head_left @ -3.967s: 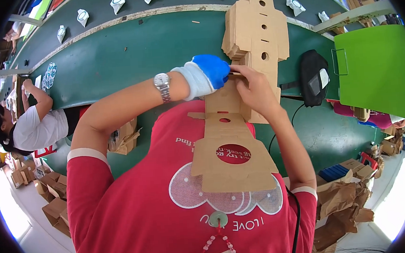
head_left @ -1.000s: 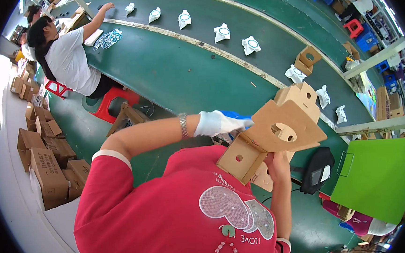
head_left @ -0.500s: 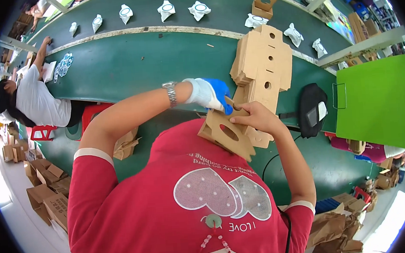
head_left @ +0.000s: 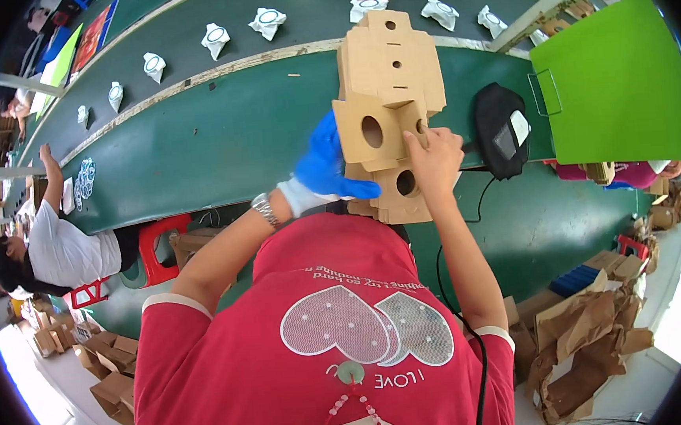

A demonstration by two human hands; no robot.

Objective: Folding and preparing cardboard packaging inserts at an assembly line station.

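A brown die-cut cardboard piece (head_left: pixel 387 65) with round holes is held upright over the green table (head_left: pixel 193 144) in front of me. My left hand (head_left: pixel 326 168) wears a blue and white glove, with a metal watch on the wrist. It grips the folded lower flaps of the cardboard from the left. My bare right hand (head_left: pixel 436 157) presses on the cardboard's lower right side, fingers beside a round hole. My red shirt fills the lower part of the view.
A black corded device (head_left: pixel 500 129) lies right of the cardboard, next to a bright green panel (head_left: pixel 616 83). Several white folded items (head_left: pixel 215 39) sit along the far belt. A seated co-worker (head_left: pixel 60 249) and a red stool (head_left: pixel 158 243) are at left. Brown paper (head_left: pixel 578 330) lies lower right.
The cardboard's lower part has been folded up into a shorter, thicker shape and brought upright. Both hands stay on it. The view has swung over the table.
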